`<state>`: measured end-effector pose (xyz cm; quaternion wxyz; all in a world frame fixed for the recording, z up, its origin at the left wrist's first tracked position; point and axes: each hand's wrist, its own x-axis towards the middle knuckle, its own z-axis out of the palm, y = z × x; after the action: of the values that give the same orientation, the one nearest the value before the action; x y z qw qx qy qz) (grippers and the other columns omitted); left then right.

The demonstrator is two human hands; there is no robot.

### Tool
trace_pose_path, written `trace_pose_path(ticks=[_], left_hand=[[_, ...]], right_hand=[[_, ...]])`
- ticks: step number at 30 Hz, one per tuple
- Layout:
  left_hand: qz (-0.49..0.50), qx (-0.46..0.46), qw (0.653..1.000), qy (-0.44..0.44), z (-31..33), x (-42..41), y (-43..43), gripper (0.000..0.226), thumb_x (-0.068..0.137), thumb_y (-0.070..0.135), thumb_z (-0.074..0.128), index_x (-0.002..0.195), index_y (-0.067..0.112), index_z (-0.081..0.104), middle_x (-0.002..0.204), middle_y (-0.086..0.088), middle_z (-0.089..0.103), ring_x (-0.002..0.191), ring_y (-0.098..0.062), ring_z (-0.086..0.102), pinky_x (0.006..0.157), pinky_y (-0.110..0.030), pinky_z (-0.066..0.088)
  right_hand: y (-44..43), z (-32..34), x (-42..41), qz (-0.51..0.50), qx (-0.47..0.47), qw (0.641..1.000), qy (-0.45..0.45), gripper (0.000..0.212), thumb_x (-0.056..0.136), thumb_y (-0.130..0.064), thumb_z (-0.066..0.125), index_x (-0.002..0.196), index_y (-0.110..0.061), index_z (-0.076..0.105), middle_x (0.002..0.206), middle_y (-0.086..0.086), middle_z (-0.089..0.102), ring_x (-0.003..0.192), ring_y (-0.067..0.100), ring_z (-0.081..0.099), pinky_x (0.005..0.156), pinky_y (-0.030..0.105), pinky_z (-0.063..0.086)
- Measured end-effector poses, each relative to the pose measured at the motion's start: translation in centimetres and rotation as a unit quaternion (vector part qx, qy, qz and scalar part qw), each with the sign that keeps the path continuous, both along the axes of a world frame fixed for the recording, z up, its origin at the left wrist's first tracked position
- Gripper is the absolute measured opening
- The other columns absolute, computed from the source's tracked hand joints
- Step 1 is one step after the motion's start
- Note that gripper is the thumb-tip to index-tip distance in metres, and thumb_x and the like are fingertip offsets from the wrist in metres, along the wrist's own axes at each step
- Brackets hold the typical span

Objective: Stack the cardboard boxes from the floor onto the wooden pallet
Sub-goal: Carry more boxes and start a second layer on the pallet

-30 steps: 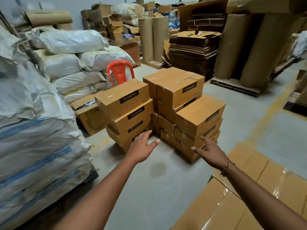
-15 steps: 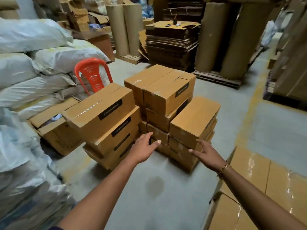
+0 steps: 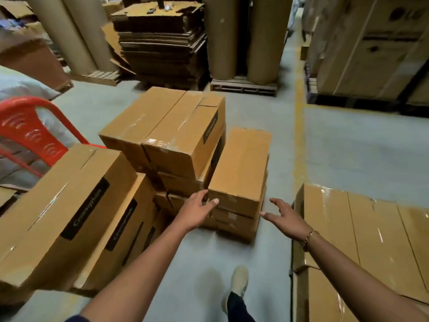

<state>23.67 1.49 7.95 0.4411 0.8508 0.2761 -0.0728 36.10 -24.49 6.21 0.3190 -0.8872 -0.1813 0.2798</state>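
bare grey concrete floor point(image 3: 282, 163) is lying open between the low stack of smooth brown cardboard boxes point(image 3: 234, 225) and the glossy taped flat cartons point(image 3: 371, 240) on the right, while a taller pile of black-labelled boxes point(image 3: 69, 217) is crowding the left edge. the left hand point(image 3: 197, 210) is spreading wide at the top box point(image 3: 241, 168), at its near left corner, thumb touching its front face, and the right hand point(image 3: 284, 216) is hovering open just beside the near right corner, holding nothing.

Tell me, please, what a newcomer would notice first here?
Likely the cardboard boxes stacked on the floor at centre. The left hand and right hand, both open, reach toward the top box of the low right-hand stack. A red plastic chair stands out at far left.
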Motion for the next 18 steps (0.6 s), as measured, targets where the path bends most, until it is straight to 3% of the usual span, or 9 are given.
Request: trace_pose_path(ticks=[13, 17, 18], left_hand=[[0.020, -0.071, 0.990, 0.123, -12.6, 20.4, 9.0, 0.072, 0.095, 0.058, 0.057, 0.154, 0.022, 0.037, 0.159, -0.007, 0.037, 0.142, -0.029, 0.042, 0.115, -0.051, 0.038], [0.029, -0.081, 0.986, 0.145, -16.8, 24.4, 10.7, 0.068, 0.100, 0.045, 0.058, 0.157, 0.016, 0.032, 0.160, -0.006, 0.036, 0.144, -0.029, 0.038, 0.113, -0.034, 0.031], [0.030, -0.081, 0.985, 0.150, -17.9, 25.5, 11.2, 0.071, 0.101, 0.043, 0.058, 0.158, 0.015, 0.028, 0.161, -0.005, 0.033, 0.146, -0.029, 0.035, 0.113, -0.035, 0.030]], right_hand=[[7.6, -12.4, 17.5, -0.138, -0.040, 0.973, 0.179, 0.071, 0.096, -0.047, 0.060, 0.153, -0.014, 0.034, 0.158, 0.007, 0.037, 0.143, 0.026, 0.038, 0.109, 0.035, 0.033], [10.0, -17.3, 20.2, -0.215, -0.023, 0.947, 0.238, 0.075, 0.095, -0.046, 0.062, 0.154, -0.014, 0.031, 0.158, 0.009, 0.036, 0.143, 0.028, 0.039, 0.111, 0.038, 0.033], [10.6, -18.4, 20.8, -0.231, -0.020, 0.941, 0.245, 0.076, 0.094, -0.046, 0.062, 0.155, -0.014, 0.029, 0.159, 0.010, 0.035, 0.142, 0.029, 0.038, 0.112, 0.039, 0.033]])
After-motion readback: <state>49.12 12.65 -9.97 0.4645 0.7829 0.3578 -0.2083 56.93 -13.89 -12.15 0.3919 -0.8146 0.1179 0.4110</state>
